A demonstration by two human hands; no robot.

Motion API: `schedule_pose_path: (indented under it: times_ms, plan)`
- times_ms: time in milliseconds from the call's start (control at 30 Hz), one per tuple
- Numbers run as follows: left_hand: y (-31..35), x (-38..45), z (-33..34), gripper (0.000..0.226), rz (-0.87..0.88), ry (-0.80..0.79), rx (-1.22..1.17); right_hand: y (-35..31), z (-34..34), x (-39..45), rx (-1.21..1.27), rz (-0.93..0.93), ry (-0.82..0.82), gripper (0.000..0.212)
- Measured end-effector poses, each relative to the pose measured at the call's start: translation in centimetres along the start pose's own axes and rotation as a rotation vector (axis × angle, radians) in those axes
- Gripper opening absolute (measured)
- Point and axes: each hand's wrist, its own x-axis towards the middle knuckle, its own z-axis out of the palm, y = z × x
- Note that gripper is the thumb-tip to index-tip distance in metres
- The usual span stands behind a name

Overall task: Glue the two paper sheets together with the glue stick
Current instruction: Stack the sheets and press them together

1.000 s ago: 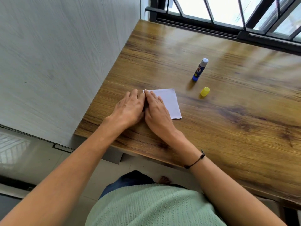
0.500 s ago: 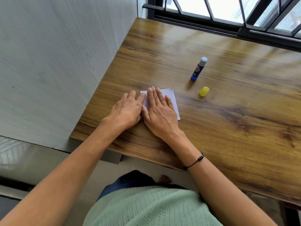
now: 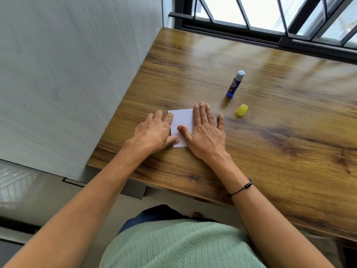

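Head view, table [image 3: 270, 151]: wooden, papers near its left front edge.
Right hand [image 3: 207, 132]: flat, fingers spread, pressing the paper sheets [image 3: 183, 118].
Left hand [image 3: 154, 130]: flat on the stack's left edge, holding nothing.
Pressing: best firm and even, out toward the edges.
Glue stick [image 3: 234, 85]: upright, uncapped, well apart.
Cap [image 3: 242, 110]: just beside it.

The table [image 3: 251, 144] is brown wood with darker streaks of grain and darker knots towards 3 o'clock. The paper sheets [image 3: 182, 120] are white. The glue stick [image 3: 235, 84] at 1 o'clock from them has a blue body, a pale blue-grey top, and a label with yellow and red marks too blurred to read. Its cap [image 3: 242, 110] is yellow. The wall [image 3: 67, 74] at 10 o'clock is pale grey with faint grain-like streaks. The window frame [image 3: 270, 33] at 12 o'clock is black. The wrist cord [image 3: 240, 188] is black. The knitted top [image 3: 179, 246] is pale green with a ribbed texture.
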Motion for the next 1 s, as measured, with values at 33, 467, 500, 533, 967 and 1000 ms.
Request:
schedule_pose_path:
  times_ms: [33,467,500,533,967,1000]
  plan:
    - [-0.1,0.0,0.0,0.074,0.004,-0.005,-0.002,0.0,0.0,0.0,-0.002,0.019,0.003,0.082]
    - [-0.2,-0.2,-0.4,0.084,0.02,-0.055,-0.047,-0.6,-0.7,-1.5,0.031,-0.318,0.075,0.064]
    - [-0.1,-0.2,-0.4,0.082,0.019,-0.05,-0.054,-0.6,-0.7,-1.6,0.023,-0.379,0.054,0.06]
    - [-0.1,-0.1,-0.3,0.08,0.018,-0.049,-0.058,-0.6,-0.7,-1.6,0.024,-0.397,0.026,0.058]
    - [0.0,0.0,-0.4,0.089,-0.006,-0.082,-0.032,-0.6,0.0,-0.4,0.004,-0.022,-0.047,0.077]
    - [0.0,-0.1,-0.4,0.089,-0.007,-0.085,-0.027,-0.2,-0.1,-0.5,0.003,0.002,-0.049,0.077]
